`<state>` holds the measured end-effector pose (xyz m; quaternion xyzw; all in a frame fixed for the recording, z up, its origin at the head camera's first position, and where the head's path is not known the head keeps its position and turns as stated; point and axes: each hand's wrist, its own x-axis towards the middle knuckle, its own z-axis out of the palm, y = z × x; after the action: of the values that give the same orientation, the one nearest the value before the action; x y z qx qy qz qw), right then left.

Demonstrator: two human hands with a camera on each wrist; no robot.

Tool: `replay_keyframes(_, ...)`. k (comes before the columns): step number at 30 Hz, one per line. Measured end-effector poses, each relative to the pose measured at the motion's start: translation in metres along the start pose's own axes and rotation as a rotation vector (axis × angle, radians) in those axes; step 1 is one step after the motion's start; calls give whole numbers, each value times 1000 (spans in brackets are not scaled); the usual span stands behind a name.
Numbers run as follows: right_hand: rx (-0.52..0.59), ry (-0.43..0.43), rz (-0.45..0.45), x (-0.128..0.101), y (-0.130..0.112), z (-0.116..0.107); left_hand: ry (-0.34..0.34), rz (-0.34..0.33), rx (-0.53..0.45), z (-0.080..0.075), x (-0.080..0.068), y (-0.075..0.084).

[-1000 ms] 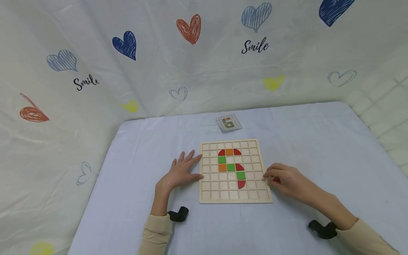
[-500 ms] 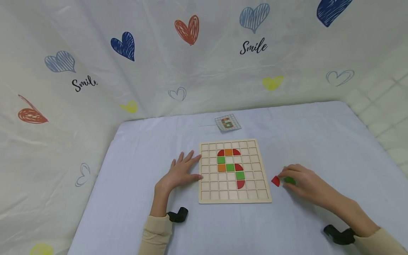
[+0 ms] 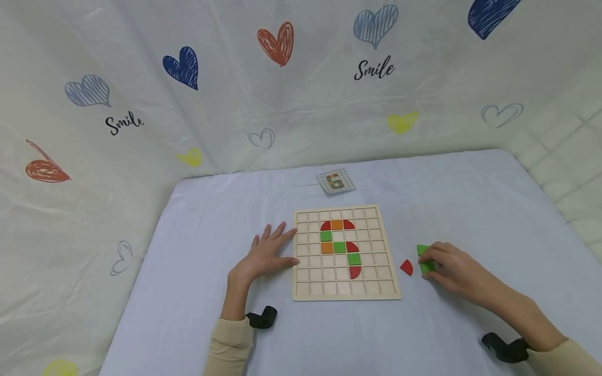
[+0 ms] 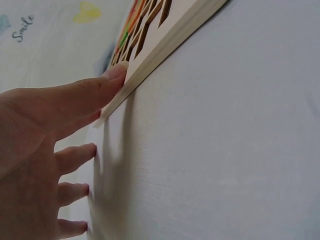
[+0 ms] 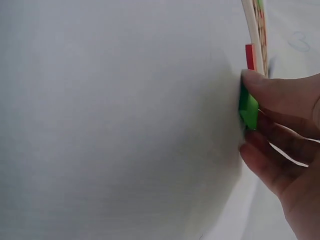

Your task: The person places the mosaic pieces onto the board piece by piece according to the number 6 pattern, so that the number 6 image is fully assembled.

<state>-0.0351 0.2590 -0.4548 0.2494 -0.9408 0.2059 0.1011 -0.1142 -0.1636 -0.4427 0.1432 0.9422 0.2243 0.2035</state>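
A square wooden grid board (image 3: 348, 287) lies on the table, with red, orange and green pieces set in some of its cells. My left hand (image 3: 263, 256) rests at the board's left edge, fingers spread; its thumb (image 4: 112, 80) touches the rim. To the right of the board, my right hand (image 3: 456, 269) pinches a green block (image 3: 427, 268) at the tabletop between thumb and fingers. Just beyond it lies another green piece (image 3: 422, 250), partly covered by the fingers. A red quarter-round piece (image 3: 406, 267) lies between the board and my right hand.
A small card (image 3: 336, 181) printed with a coloured grid figure lies behind the board. White cloth (image 3: 197, 224) covers the table. A curtain with printed hearts (image 3: 301, 104) hangs at the back.
My right hand has moved right, away from the board's edge, uncovering the red piece on the table. It has come onto the green pieces. The left hand stays at the board.
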Motion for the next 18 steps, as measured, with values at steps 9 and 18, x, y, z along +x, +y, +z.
replay_keyframes(9, 119, 40, -63, 5, -1, 5, 0, 2, -1, 0, -1, 0)
replay_keyframes(18, 192, -27, 38, 9, -5, 0, 4, 6, -7, 1, 0, -2)
